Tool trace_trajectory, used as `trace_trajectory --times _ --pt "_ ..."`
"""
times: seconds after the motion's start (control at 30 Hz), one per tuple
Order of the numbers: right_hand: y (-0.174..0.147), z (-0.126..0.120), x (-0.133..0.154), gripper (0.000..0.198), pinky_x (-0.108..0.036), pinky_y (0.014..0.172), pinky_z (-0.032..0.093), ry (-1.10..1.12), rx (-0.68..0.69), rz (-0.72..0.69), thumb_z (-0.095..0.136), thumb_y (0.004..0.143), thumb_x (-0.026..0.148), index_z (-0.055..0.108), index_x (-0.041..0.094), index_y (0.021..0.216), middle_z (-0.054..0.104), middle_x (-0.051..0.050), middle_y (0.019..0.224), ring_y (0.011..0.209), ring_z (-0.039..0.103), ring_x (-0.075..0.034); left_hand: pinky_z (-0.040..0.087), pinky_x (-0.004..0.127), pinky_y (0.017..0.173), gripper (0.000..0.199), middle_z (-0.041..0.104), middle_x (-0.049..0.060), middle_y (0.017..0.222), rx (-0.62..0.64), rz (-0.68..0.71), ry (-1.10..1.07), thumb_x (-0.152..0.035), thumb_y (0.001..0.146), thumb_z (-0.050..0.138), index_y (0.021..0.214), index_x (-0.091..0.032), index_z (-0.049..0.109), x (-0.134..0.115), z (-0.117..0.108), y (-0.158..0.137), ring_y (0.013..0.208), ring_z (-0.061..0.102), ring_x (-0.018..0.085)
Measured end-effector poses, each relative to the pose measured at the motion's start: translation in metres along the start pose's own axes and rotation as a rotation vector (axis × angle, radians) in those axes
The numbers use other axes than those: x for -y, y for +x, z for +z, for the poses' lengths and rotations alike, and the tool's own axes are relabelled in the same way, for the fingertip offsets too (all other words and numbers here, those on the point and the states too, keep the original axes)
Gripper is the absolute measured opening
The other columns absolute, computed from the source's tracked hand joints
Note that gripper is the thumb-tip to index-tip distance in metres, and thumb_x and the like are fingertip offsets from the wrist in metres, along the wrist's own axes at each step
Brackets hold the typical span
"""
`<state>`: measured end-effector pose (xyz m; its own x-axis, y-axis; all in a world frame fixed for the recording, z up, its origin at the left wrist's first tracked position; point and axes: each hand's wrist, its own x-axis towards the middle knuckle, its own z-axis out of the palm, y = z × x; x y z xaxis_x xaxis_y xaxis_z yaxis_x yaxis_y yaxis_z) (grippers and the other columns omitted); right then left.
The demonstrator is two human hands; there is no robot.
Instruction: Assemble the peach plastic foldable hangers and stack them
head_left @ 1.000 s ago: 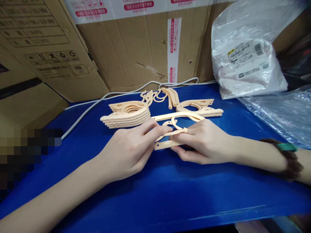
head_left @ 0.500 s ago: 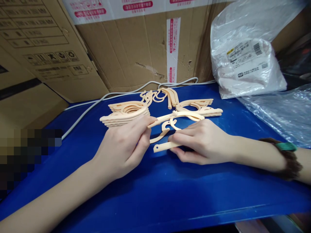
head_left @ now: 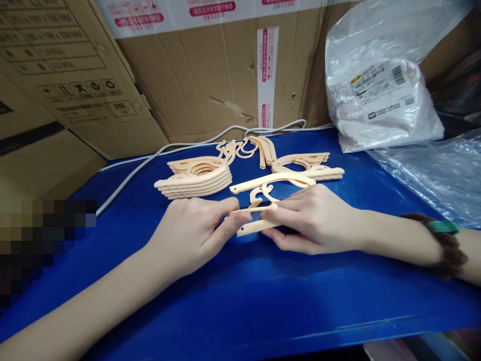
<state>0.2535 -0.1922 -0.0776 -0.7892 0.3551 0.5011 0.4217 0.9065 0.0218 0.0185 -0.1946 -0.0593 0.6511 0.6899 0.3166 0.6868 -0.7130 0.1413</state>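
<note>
Between finger and thumb, my left hand (head_left: 205, 228) pinches a thin cream hanger arm (head_left: 255, 208), its knobbed end reaching to the fingers of my right hand (head_left: 313, 220). My right hand is closed on another flat cream hanger arm (head_left: 250, 228), which has a small hole at its left end. Just beyond the hands is a longer curved cream piece (head_left: 272, 180); its right end meets my right hand, and whether that hand holds it too I cannot tell. A cream hanger hook (head_left: 257, 194) lies behind the left hand's piece, partly hidden.
Stacked cream hanger parts sit at the left (head_left: 195, 183) and right (head_left: 311, 167), with hooks (head_left: 227, 149) and curved arms (head_left: 265, 150) farther back. A white cable (head_left: 161, 150) runs behind them on the blue table (head_left: 263, 306). Cardboard boxes (head_left: 210, 75) and a plastic parcel (head_left: 387, 105) stand around.
My left hand has brought its hanger arm down and nearer, off the longer curved piece and in front of the hook. My right hand has hardly moved.
</note>
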Motion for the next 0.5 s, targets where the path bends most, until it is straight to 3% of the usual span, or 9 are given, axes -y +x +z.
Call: trace_trajectory --times 0.13,0.33,0.5 --pt "-0.0012 0.0009 -0.0004 0.023 -0.027 0.049 0.033 0.024 -0.014 -0.01 0.049 0.093 0.023 0.068 0.012 0.091 0.066 0.001 0.067 0.051 0.056 -0.011 0.02 0.024 0.047 0.065 0.054 -0.003 0.049 0.019 -0.011 -0.044 -0.056 0.101 0.02 0.06 -0.018 0.054 0.0009 -0.0011 0.0011 0.043 0.046 0.01" --pt "-0.0002 0.0016 -0.0009 0.021 -0.028 0.047 0.032 0.027 -0.025 -0.012 0.05 0.091 0.021 0.067 0.011 0.085 0.062 0.001 0.061 0.046 0.051 -0.011 0.022 0.026 0.049 0.07 0.056 -0.002 0.049 0.0 -0.108 -0.075 -0.071 0.092 0.027 0.06 -0.019 0.062 -0.0021 -0.003 -0.0001 0.048 0.049 0.011" --pt "0.0006 0.0008 -0.0009 0.019 -0.027 0.048 0.032 0.033 -0.022 -0.022 0.049 0.092 0.022 0.065 0.013 0.084 0.061 0.002 0.062 0.048 0.051 -0.01 0.025 0.025 0.052 0.06 0.06 -0.002 0.055 -0.033 -0.164 -0.057 -0.069 0.089 0.041 0.066 -0.02 0.068 -0.0052 -0.0032 -0.0009 0.053 0.051 0.011"
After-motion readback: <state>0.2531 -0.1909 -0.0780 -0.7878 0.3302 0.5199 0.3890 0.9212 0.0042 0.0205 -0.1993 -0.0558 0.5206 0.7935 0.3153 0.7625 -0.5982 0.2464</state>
